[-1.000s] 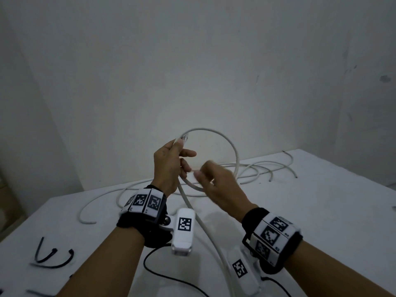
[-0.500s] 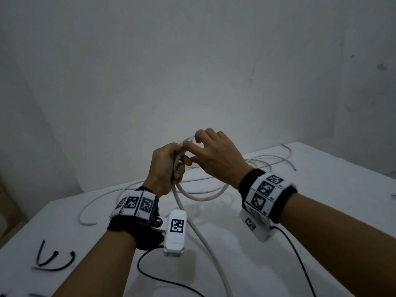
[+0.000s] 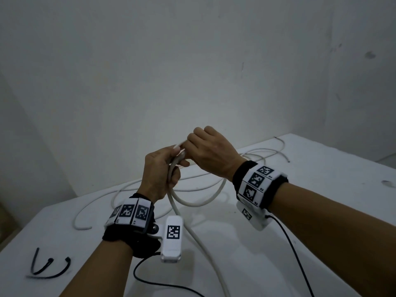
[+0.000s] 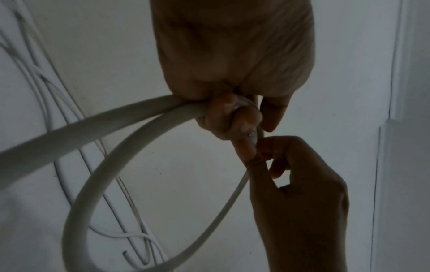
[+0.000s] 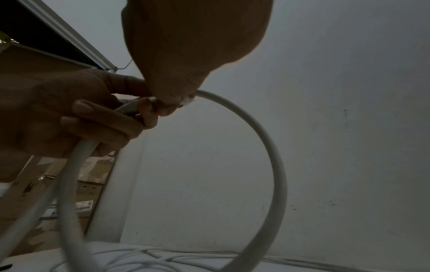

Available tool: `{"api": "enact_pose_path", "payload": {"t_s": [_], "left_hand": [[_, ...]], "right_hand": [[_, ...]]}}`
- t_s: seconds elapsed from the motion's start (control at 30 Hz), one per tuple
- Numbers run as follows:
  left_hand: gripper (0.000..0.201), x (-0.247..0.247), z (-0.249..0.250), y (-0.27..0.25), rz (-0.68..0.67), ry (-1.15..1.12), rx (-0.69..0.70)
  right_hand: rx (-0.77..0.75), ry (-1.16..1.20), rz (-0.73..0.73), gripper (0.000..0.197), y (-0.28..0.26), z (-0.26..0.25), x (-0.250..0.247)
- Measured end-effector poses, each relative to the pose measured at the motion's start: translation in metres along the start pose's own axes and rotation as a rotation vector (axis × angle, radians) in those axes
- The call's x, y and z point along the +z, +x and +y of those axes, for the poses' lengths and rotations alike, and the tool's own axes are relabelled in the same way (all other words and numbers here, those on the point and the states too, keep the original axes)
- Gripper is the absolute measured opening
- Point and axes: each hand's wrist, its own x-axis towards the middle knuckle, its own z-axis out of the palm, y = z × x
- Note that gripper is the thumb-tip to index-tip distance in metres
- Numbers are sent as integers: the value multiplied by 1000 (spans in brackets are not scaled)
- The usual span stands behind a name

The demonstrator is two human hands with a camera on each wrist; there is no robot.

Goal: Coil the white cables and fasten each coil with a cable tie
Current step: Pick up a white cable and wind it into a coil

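Observation:
A thick white cable (image 3: 199, 202) hangs in one loop above the white table (image 3: 321, 200). My left hand (image 3: 162, 168) grips the cable where the loop closes, fingers curled round it (image 4: 232, 114). My right hand (image 3: 210, 151) pinches the cable's end plug just above the left hand's fingers (image 5: 184, 99). The loop (image 5: 277, 165) curves down from both hands, and the cable's tail (image 3: 205, 243) runs toward me over the table. Two black cable ties (image 3: 49, 269) lie at the table's near left.
More thin white cables (image 3: 257, 155) lie tangled at the back of the table by the wall. Black wrist-camera leads (image 3: 293, 249) trail over the table near my arms. Cardboard boxes (image 5: 86, 189) stand left of the table.
My right hand swung the loop from above the hands over to below them and came up against the left hand. It now pinches the cable end there.

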Motion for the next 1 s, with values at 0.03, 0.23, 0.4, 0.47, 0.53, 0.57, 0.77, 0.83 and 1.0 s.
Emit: {"api": "enact_pose_path", "payload": {"t_s": [0.03, 0.23, 0.4, 0.47, 0.53, 0.57, 0.77, 0.83, 1.0], "left_hand": [[28, 1, 0, -1, 5, 29, 18], [25, -2, 0, -1, 34, -10, 53], [23, -2, -4, -3, 104, -32, 115], [24, -1, -6, -3, 112, -28, 125], [26, 0, -9, -3, 111, -71, 128], [28, 0, -11, -2, 114, -106, 125], [28, -5, -13, -1, 113, -296, 41], [22, -6, -14, -1, 122, -344, -9], [29, -10, -19, -2, 136, -401, -37]], "right_hand": [[16, 7, -18, 15, -1, 2, 1], [329, 74, -159, 32, -5, 11, -3], [647, 201, -163, 36, -19, 1, -2], [756, 260, -148, 35, -25, -3, 1], [831, 326, -202, 35, -29, -8, 3], [833, 341, -193, 34, -30, -10, 4], [1089, 1062, -236, 25, -23, -3, -6], [1191, 1304, -125, 21, -20, 0, -11], [1023, 1290, -237, 26, -12, 4, -14]]}}
